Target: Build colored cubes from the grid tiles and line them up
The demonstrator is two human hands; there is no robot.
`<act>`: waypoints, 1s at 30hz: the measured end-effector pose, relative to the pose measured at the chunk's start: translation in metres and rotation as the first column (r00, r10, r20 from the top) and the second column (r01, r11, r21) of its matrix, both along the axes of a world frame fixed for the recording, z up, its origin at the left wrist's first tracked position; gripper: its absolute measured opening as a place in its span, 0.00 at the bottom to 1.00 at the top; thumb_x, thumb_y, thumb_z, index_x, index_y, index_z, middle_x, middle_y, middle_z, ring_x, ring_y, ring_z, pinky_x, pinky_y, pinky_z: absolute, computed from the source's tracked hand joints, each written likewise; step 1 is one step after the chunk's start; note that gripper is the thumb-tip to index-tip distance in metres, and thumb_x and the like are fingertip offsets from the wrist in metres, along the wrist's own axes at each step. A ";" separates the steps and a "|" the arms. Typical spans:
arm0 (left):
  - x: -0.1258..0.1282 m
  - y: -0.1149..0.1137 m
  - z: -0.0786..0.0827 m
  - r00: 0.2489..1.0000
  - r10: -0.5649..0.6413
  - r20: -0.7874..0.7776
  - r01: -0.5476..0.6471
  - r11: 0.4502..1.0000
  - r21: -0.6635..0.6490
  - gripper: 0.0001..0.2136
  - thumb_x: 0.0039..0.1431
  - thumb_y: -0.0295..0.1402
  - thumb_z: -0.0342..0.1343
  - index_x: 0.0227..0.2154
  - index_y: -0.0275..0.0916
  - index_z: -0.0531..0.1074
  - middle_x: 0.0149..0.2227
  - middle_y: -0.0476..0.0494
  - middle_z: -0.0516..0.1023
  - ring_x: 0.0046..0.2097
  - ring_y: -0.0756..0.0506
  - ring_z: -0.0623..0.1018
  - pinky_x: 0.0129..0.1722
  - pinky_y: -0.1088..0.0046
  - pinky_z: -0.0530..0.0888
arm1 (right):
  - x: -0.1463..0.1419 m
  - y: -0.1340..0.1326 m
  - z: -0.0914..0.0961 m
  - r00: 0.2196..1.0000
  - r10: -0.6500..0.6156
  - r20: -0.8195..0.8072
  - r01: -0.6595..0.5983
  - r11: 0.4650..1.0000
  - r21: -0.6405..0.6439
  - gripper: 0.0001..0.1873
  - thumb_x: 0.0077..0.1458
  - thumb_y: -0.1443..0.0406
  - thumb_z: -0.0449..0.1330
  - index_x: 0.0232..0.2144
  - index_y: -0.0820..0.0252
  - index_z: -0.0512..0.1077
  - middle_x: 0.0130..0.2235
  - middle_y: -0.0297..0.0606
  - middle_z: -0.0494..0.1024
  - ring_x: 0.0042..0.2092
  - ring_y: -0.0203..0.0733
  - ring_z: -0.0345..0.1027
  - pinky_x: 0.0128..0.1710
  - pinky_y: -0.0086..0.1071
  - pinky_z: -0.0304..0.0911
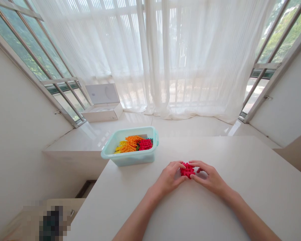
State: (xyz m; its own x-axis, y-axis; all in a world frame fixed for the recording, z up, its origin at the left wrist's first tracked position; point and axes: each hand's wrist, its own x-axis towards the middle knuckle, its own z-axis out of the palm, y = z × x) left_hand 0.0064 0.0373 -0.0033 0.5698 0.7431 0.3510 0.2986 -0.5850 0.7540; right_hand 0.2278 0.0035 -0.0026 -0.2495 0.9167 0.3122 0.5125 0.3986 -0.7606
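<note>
Between my hands, low over the white table (228, 160), is a red plastic building piece (188, 170) with notched edges and a grid of openings. My left hand (171, 175) grips its left side, thumb at the near edge and fingers at the far edge. On the right side, my right hand (208, 176) holds it the same way. Whether the piece is one part or several joined together, I cannot tell. Up and to the left stands a pale turquoise bin (132, 158) holding orange pieces (130, 144), red pieces (145, 144) and some yellow and green ones.
An open white box (102, 112) rests on the tiled ledge (165, 126) beyond the table. Sheer white curtains (155, 60) hang behind it, with barred windows at both sides. At the lower left is a beige surface (77, 204) with a blurred-out patch.
</note>
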 end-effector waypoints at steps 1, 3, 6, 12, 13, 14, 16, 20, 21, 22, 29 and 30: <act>0.000 0.000 0.001 1.000 -0.005 0.005 0.005 1.000 -0.006 0.11 0.57 0.33 0.61 0.44 0.44 0.71 0.52 0.43 0.75 0.54 0.42 0.73 0.54 0.65 0.70 | 0.000 0.000 -0.001 1.000 0.004 -0.010 -0.004 1.000 -0.002 0.16 0.56 0.62 0.61 0.48 0.50 0.73 0.53 0.41 0.76 0.50 0.49 0.72 0.42 0.39 0.74; 0.001 0.000 0.004 1.000 -0.019 0.012 0.020 1.000 -0.014 0.11 0.58 0.33 0.61 0.43 0.44 0.71 0.50 0.44 0.76 0.52 0.43 0.74 0.53 0.66 0.70 | 0.001 0.001 -0.002 1.000 0.005 -0.028 -0.005 1.000 -0.008 0.17 0.56 0.63 0.61 0.49 0.51 0.73 0.53 0.41 0.76 0.50 0.49 0.72 0.42 0.39 0.74; 0.001 0.000 0.007 0.998 -0.053 0.022 0.053 0.998 -0.021 0.10 0.58 0.33 0.61 0.43 0.44 0.71 0.50 0.44 0.76 0.52 0.44 0.74 0.54 0.66 0.70 | 0.002 0.001 -0.002 0.999 0.002 -0.034 -0.002 1.000 -0.015 0.17 0.56 0.63 0.61 0.49 0.51 0.73 0.53 0.41 0.76 0.50 0.49 0.72 0.41 0.38 0.75; 0.000 0.003 0.001 0.999 -0.022 0.031 0.024 0.999 -0.045 0.13 0.56 0.32 0.63 0.43 0.43 0.71 0.47 0.44 0.77 0.49 0.44 0.75 0.51 0.66 0.72 | 0.001 0.000 -0.003 1.000 -0.001 0.000 0.001 1.000 0.009 0.16 0.56 0.62 0.63 0.48 0.51 0.75 0.53 0.42 0.76 0.50 0.48 0.72 0.41 0.38 0.74; 0.000 0.004 -0.001 0.999 -0.021 0.033 0.022 0.999 -0.046 0.13 0.55 0.32 0.63 0.43 0.43 0.71 0.47 0.44 0.77 0.49 0.44 0.76 0.51 0.66 0.72 | 0.000 0.000 -0.004 1.000 -0.002 -0.001 0.002 1.000 0.014 0.16 0.56 0.62 0.63 0.48 0.51 0.75 0.53 0.42 0.76 0.50 0.48 0.72 0.41 0.38 0.74; 0.000 0.004 -0.002 0.999 -0.021 0.034 0.023 0.999 -0.045 0.13 0.55 0.33 0.63 0.43 0.43 0.71 0.47 0.44 0.77 0.49 0.43 0.76 0.51 0.66 0.72 | 0.000 0.000 -0.004 1.000 -0.002 -0.001 0.002 1.000 0.019 0.16 0.56 0.62 0.63 0.48 0.51 0.75 0.53 0.41 0.75 0.51 0.48 0.72 0.42 0.38 0.74; 0.000 0.005 -0.003 0.999 -0.026 0.031 0.027 0.999 -0.036 0.12 0.55 0.33 0.63 0.42 0.43 0.71 0.47 0.43 0.77 0.49 0.43 0.76 0.51 0.65 0.72 | 0.000 0.000 -0.005 1.000 -0.002 0.001 0.002 1.000 0.027 0.16 0.57 0.62 0.63 0.48 0.51 0.75 0.53 0.41 0.75 0.51 0.48 0.72 0.42 0.37 0.75; 0.000 0.005 -0.003 0.999 -0.027 0.026 0.027 1.000 -0.001 0.10 0.56 0.32 0.62 0.42 0.43 0.73 0.51 0.42 0.75 0.52 0.43 0.75 0.53 0.65 0.72 | 0.000 -0.001 -0.004 1.000 -0.001 0.009 0.001 0.999 0.040 0.17 0.57 0.63 0.62 0.49 0.50 0.74 0.53 0.41 0.75 0.51 0.47 0.72 0.42 0.36 0.74; 0.000 0.005 -0.003 0.999 -0.026 0.025 0.026 1.000 0.005 0.10 0.56 0.32 0.62 0.42 0.43 0.73 0.52 0.42 0.75 0.53 0.42 0.75 0.53 0.64 0.72 | 0.000 -0.001 -0.003 1.000 -0.001 0.013 0.001 0.999 0.042 0.17 0.56 0.63 0.62 0.49 0.50 0.74 0.53 0.41 0.75 0.51 0.47 0.72 0.42 0.36 0.74; 0.000 0.005 -0.004 0.999 -0.024 0.023 0.024 1.000 0.010 0.10 0.56 0.32 0.62 0.42 0.43 0.73 0.53 0.42 0.74 0.53 0.42 0.75 0.54 0.64 0.72 | 0.000 -0.001 -0.003 1.000 0.000 0.019 0.000 0.999 0.043 0.17 0.56 0.63 0.62 0.50 0.49 0.74 0.54 0.40 0.75 0.52 0.47 0.71 0.42 0.36 0.74; 0.000 0.003 -0.003 0.999 -0.021 0.039 0.021 1.000 0.014 0.10 0.56 0.33 0.62 0.42 0.43 0.74 0.52 0.41 0.75 0.56 0.42 0.73 0.55 0.64 0.71 | 0.000 -0.002 -0.003 0.998 -0.013 0.054 0.010 0.998 0.055 0.17 0.57 0.62 0.62 0.50 0.49 0.74 0.54 0.41 0.75 0.51 0.47 0.72 0.40 0.36 0.74; 0.000 0.002 -0.002 0.999 -0.023 0.037 0.022 1.000 0.014 0.11 0.56 0.34 0.62 0.43 0.43 0.73 0.52 0.41 0.75 0.56 0.42 0.73 0.55 0.64 0.71 | -0.001 -0.002 -0.004 0.998 -0.015 0.054 0.012 0.998 0.057 0.17 0.57 0.62 0.62 0.50 0.49 0.74 0.54 0.41 0.75 0.50 0.47 0.72 0.40 0.36 0.74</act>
